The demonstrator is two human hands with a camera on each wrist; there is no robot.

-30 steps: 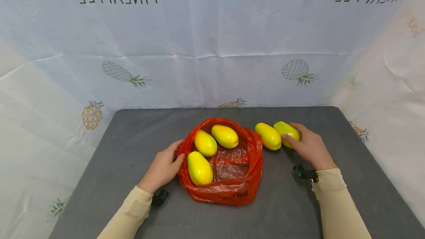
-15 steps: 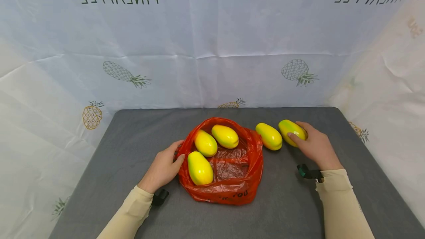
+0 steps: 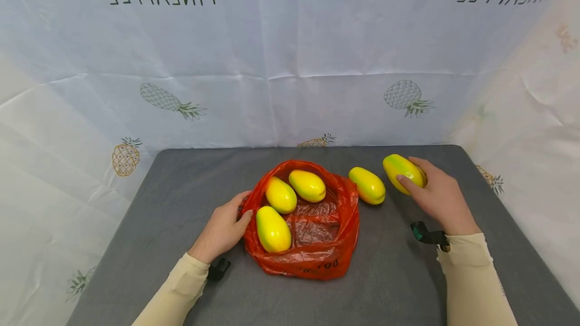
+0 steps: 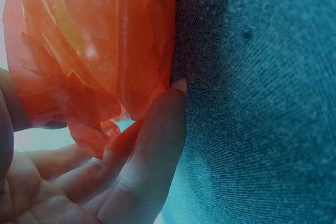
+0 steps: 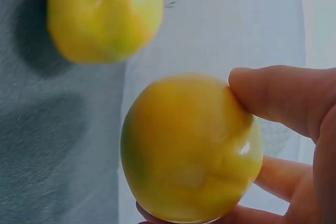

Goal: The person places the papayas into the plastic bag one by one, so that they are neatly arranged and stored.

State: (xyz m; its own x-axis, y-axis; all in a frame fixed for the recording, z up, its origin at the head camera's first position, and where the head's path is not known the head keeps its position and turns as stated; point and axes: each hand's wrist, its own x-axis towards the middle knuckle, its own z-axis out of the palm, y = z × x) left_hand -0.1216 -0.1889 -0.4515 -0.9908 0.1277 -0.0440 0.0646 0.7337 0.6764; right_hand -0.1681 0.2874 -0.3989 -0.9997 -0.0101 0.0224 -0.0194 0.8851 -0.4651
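My right hand [image 3: 437,192] grips a glossy yellow papaya [image 3: 402,172] with a green streak, thumb on its near side. In the right wrist view this papaya [image 5: 191,150] is raised off the table, its shadow apart from it. Another papaya [image 3: 367,185] lies on the table between it and the red plastic bag [image 3: 312,265]. The bag's mouth is spread wide, with three papayas [image 3: 274,230] inside. My left hand [image 3: 222,225] holds the bag's left side, thumb at the rim. The left wrist view shows its fingers [image 4: 152,150] along a gathered bit of the red plastic [image 4: 89,77].
The grey table [image 3: 181,185] ends at a white cloth [image 3: 272,109] printed with pineapples, which hangs behind and along both sides. Small dark cameras [image 3: 218,269] are strapped at both wrists, under pale sleeves [image 3: 471,275].
My right hand has lifted the papaya and moved it rightward, away from the papaya beside it. The left hand and the bag have stayed in place.
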